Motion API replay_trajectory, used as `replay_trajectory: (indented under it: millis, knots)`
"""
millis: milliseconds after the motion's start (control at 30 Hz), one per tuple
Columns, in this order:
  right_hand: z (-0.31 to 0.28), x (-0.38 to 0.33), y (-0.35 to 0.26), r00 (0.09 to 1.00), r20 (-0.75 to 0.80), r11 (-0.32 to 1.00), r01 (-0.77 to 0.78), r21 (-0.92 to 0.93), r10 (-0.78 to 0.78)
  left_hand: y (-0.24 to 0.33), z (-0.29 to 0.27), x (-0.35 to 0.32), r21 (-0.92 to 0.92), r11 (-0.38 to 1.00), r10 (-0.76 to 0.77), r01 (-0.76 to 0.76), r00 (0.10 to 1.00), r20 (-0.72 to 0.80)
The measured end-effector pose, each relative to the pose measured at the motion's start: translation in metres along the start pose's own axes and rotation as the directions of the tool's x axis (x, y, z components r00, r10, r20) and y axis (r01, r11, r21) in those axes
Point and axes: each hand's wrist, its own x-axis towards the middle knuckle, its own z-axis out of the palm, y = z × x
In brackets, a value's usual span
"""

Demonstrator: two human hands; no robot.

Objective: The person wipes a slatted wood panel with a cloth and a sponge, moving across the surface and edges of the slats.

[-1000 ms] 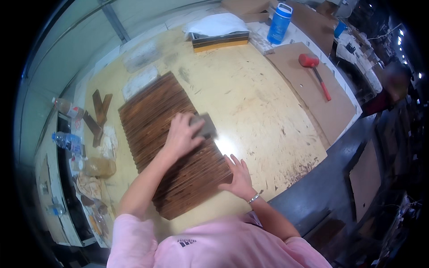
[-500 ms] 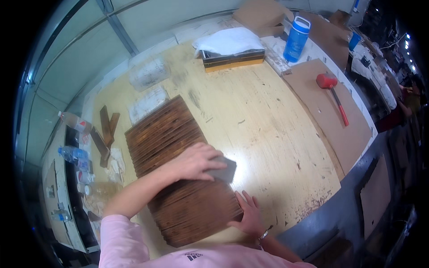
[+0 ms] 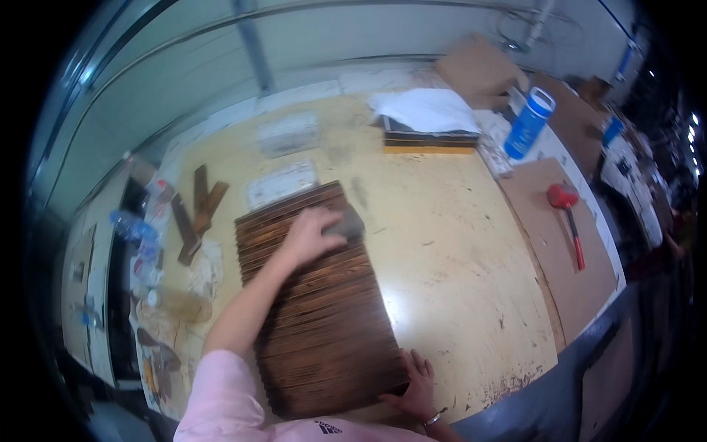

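Observation:
A row of dark brown wooden strips (image 3: 331, 317) lies side by side on the table, forming one ribbed block. Over its far part my left hand (image 3: 313, 232) is closed on a flat grey sanding pad (image 3: 346, 225), which rests at the block's right edge; motion blurs both slightly. My right hand (image 3: 416, 387), a bracelet at its wrist, lies by the near right corner of the strips. Its thumb and fingers are spread, touching the corner.
Beyond the strips sit two whitish blocks (image 3: 281, 184). Loose wood pieces (image 3: 199, 214) and several bottles (image 3: 177, 303) stand along the left. A red mallet (image 3: 567, 221) lies on cardboard (image 3: 541, 258) at right, near a blue bottle (image 3: 529, 125) and a cloth-covered box (image 3: 431, 140).
My left hand has slid the grey pad away from me, toward the far end of the strips. My right hand stays by the near corner. The whole view has shifted.

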Motion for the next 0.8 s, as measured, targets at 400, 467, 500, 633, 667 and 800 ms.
replay_trajectory:
  millis: [400,467,500,633,667,800]
  knots:
    - [0.03,-0.016,0.022,0.988,-0.139,0.994,0.075,0.079,-0.064,0.026,-0.045,-0.435,0.051,0.773,-0.585,0.632,0.743,-0.326]
    - [0.028,-0.013,0.019,0.987,-0.136,0.983,0.109,0.144,-0.09,0.025,-0.057,-0.45,0.009,0.746,-0.603,0.666,0.681,-0.415]
    - [0.03,-0.013,0.019,0.986,-0.132,0.98,0.121,0.157,-0.101,0.019,-0.062,-0.459,0.002,0.716,-0.615,0.698,0.632,-0.472]
    - [0.027,-0.01,0.025,0.982,-0.135,0.971,0.158,0.182,-0.134,-0.033,-0.079,-0.507,-0.305,0.476,-0.718,0.825,0.164,-0.677]
    - [0.028,-0.008,0.033,0.98,-0.128,0.972,0.172,0.157,-0.153,-0.041,-0.081,-0.52,-0.281,0.405,-0.722,0.87,0.116,-0.682]
    - [0.032,-0.003,0.052,0.982,-0.126,0.973,0.163,0.165,-0.143,-0.05,-0.074,-0.543,-0.157,0.237,-0.708,0.959,0.06,-0.704]
